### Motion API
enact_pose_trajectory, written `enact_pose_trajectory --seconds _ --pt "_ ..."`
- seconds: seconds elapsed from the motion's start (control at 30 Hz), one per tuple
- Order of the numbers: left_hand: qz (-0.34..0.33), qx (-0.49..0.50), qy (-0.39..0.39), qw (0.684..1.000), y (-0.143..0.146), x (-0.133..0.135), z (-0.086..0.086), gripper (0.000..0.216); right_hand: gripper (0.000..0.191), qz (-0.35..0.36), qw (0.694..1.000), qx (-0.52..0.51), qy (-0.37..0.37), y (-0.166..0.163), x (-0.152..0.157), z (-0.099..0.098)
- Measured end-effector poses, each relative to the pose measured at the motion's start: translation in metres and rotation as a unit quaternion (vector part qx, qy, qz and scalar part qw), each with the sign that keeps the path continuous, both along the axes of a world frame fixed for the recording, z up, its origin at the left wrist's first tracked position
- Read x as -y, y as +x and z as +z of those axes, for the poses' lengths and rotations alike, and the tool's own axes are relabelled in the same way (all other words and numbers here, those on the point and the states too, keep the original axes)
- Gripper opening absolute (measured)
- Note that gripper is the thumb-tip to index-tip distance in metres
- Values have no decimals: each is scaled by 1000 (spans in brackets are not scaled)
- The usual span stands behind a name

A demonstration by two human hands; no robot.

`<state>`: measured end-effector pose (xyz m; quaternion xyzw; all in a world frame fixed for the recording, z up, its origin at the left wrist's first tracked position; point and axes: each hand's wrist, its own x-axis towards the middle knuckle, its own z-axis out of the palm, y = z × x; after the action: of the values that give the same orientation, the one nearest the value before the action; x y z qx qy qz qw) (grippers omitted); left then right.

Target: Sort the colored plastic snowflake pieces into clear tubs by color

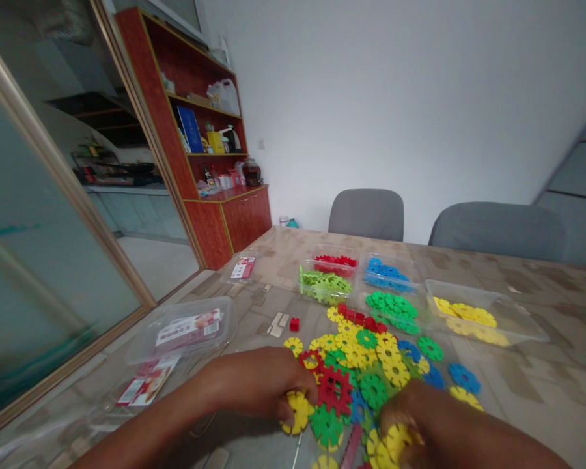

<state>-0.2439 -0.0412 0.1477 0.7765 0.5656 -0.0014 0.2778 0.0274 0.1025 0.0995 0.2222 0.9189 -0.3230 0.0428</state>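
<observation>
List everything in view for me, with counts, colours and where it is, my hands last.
Table: one, brown patterned, foreground.
Loose plastic pieces: many, mostly yellow, green, blue and red, heaped at the table's front.
Small block: one, red, left of the heap.
Tubs: five, clear, behind the heap, holding red, lime, blue, green and yellow pieces.
Labelled plastic lids: at least three, clear, table's left side.
Chairs: two, grey, beyond the table.
Cabinet: one, reddish brown, back left, shelves holding assorted items.
Jar: one, dark brown, on the cabinet.
Glass door: one, greenish, far left.
Wall: white, background.
Left hand: one, bare, pinching a yellow disc.
Right hand: one, bare, at yellow discs.
</observation>
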Motion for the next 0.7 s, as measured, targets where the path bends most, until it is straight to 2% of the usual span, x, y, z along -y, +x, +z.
enact_pose_trajectory --seconds 0.1,0.23,0.43,0.53,0.7 --pt "34 -16 16 999 4 0 -3 53 55 28 997 43 53 -6 6 -4" --pt "58 -24 26 998 6 -2 -9 49 63 10 994 85 64 -16 8 -5" --pt "78 -28 25 996 5 -3 -16 50 55 29 997 31 63 -21 8 -9" --pt "76 -20 29 996 6 -3 -19 47 48 15 998 29 57 -21 8 -10" --pt "77 -18 50 996 8 -3 -22 61 41 34 999 -13 -13 -26 13 -3"
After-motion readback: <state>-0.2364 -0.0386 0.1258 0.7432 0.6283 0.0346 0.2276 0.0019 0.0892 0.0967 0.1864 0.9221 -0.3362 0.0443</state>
